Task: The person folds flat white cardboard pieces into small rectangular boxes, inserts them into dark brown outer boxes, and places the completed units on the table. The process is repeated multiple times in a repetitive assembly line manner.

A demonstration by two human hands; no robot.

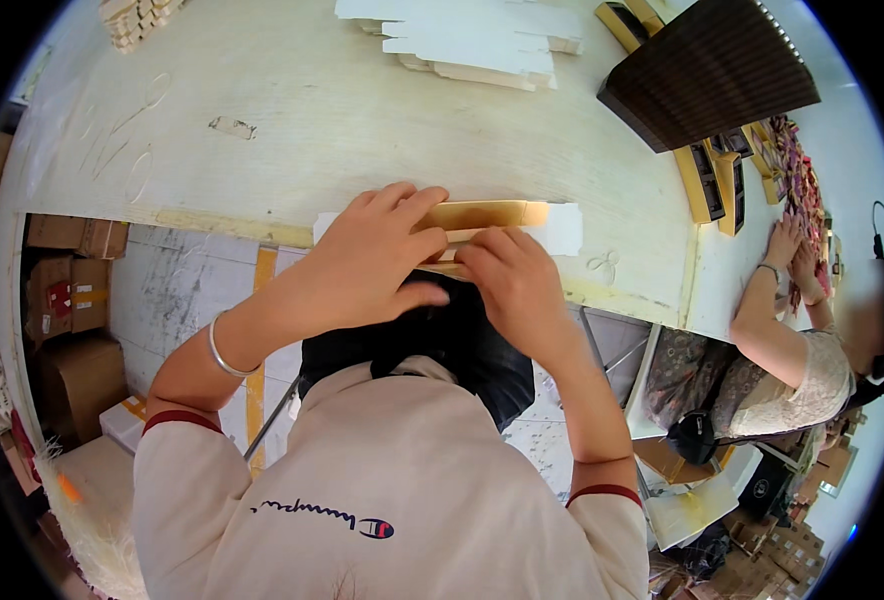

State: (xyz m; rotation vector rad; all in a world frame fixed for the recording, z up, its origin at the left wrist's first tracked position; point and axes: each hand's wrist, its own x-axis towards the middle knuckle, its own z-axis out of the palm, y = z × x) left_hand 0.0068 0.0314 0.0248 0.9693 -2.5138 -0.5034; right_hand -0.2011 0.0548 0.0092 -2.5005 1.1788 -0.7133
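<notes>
A partly folded gold carton (492, 213) with white end flaps lies at the table's near edge, right in front of me. My left hand (387, 240) curls its fingers over the carton's left part, while its thumb sticks out toward me. On the near side, my right hand (512, 270) has bent fingers pressed on the carton's folded panel. A white flap shows past the right hand, and a smaller one peeks out beyond the left wrist. The hands cover much of the carton's middle.
Flat white carton blanks (462, 45) lie stacked at the far side. A dark brown ridged stack (707, 75) stands far right, near gold boxes with dark inserts (702, 180). Rubber bands (140, 175) lie on the left. A co-worker (792, 370) handles small reddish pieces at right.
</notes>
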